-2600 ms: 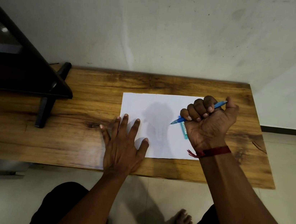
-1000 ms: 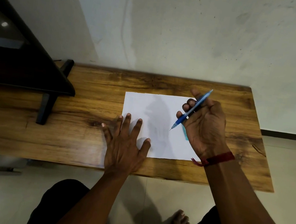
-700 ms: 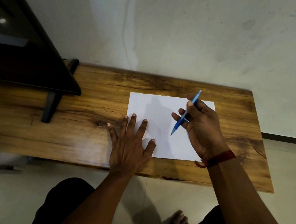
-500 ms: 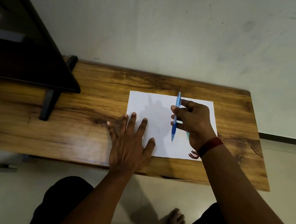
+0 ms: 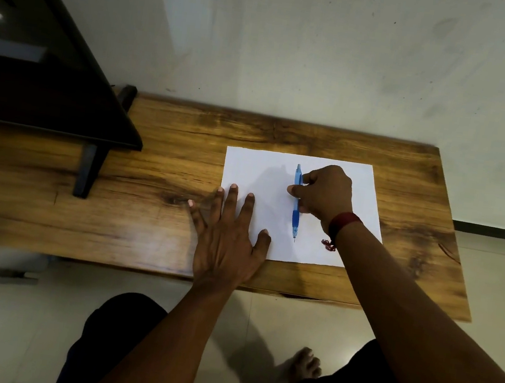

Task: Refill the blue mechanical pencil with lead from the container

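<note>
On the wooden table (image 5: 171, 135), toward its right end: a white sheet of paper (image 5: 247, 171), laid flat. Judged to serve as a pale background against which thin, dark lead shows up and is easy to recover if dropped.

Over the middle of the sheet: the blue mechanical pencil (image 5: 295, 211), pinched at mid-barrel by the right hand (image 5: 324, 194), thumb on the left side and fingers curled over from the right. Grip closed on the pencil. Oriented lengthwise, writing tip toward the person and cap end toward the wall. Resting on the paper or held just above it: cannot tell. Mid-barrel hold judged to leave the cap end exposed for access, this being the likely loading end.

At the lower left corner of the sheet: the left hand (image 5: 228, 239), pressed flat with fingers spread, holding nothing. Thumb and nearest fingers on the paper, outer fingers on bare wood. Judged to pin the sheet against sliding.

On the right wrist: a red band (image 5: 344, 224), loose ends touching the paper.

Lead container: not visible; possibly hidden beneath the right hand.

Progress judged early: cap apparently in place, no lead in sight.

Next, expose the container and free the left hand for opening the pencil. Handle the lead lightly, as it is brittle.
</note>
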`<state>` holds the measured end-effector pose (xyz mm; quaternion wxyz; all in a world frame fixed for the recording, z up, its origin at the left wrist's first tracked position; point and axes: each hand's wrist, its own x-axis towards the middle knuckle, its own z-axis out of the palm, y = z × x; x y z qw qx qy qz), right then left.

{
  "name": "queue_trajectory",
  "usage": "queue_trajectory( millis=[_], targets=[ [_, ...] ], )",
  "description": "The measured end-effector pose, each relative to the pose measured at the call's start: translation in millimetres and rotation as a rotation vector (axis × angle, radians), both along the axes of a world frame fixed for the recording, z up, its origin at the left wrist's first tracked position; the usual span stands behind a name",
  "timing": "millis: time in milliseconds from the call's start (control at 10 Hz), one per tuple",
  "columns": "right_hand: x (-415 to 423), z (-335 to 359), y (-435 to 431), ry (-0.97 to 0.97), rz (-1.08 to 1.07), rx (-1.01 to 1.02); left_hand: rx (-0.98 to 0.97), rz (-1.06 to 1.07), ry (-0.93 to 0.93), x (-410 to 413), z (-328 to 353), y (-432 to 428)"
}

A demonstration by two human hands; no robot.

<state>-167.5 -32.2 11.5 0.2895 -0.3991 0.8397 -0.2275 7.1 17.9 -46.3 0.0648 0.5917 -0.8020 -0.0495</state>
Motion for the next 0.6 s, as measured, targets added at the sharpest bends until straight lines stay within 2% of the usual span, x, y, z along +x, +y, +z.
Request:
queue_trajectory(
  millis=[300,500,600],
  targets=[
    [3.5,-8.8,2.6,0.148,0.035,-0.006,0.016,0.004,-0.037,0.3,0.1,0.5],
    [3.9,-13.5,2.0,0.152,0.007,-0.025,0.01,0.002,-0.02,1.2,0.4,-1.0],
    [1.4,-11.2,11.0,0.115,-0.03,-0.071,-0.005,0.003,0.058,2.0,1.9,0.2]
  ],
)
